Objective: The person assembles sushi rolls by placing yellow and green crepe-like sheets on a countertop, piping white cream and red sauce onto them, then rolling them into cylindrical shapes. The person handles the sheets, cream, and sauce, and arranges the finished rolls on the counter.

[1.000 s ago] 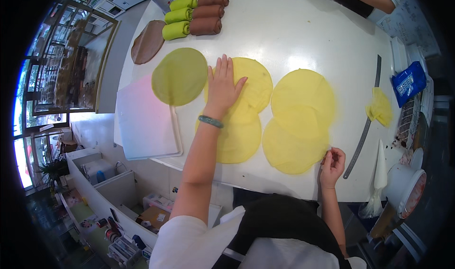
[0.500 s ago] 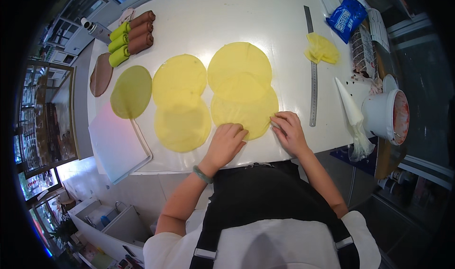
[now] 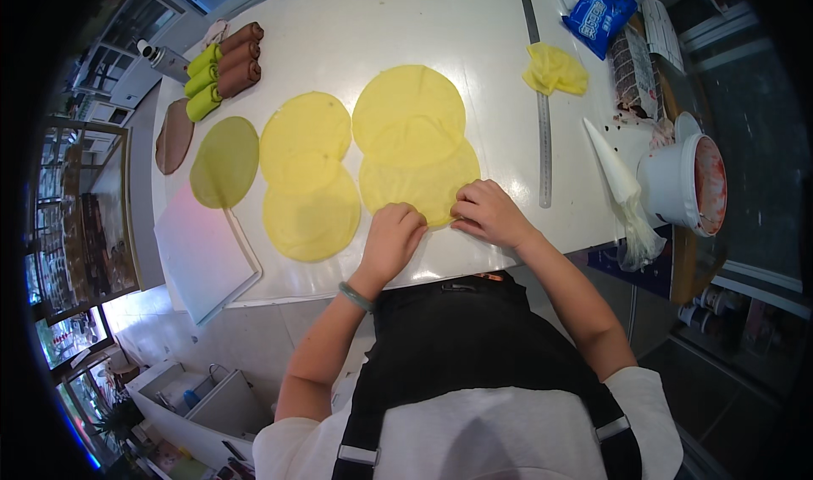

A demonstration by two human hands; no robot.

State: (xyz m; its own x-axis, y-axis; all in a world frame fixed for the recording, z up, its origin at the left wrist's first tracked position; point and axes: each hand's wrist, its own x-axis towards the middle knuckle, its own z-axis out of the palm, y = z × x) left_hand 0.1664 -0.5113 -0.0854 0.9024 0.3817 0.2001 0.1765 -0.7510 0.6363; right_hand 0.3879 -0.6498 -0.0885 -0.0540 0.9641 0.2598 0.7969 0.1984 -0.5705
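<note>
my left hand (image 3: 395, 236) at seven o'clock and right hand (image 3: 491, 212) at four flank the near yellow round (image 3: 415, 184), overlapping the far yellow round (image 3: 408, 97) at twelve, fingers bunched, presumably for even edge control, any pinch i cannot confirm.

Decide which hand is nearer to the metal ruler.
Right. The right hand is left of the ruler, by its near end; the left hand is farther left, by a yellow sheet.
</note>
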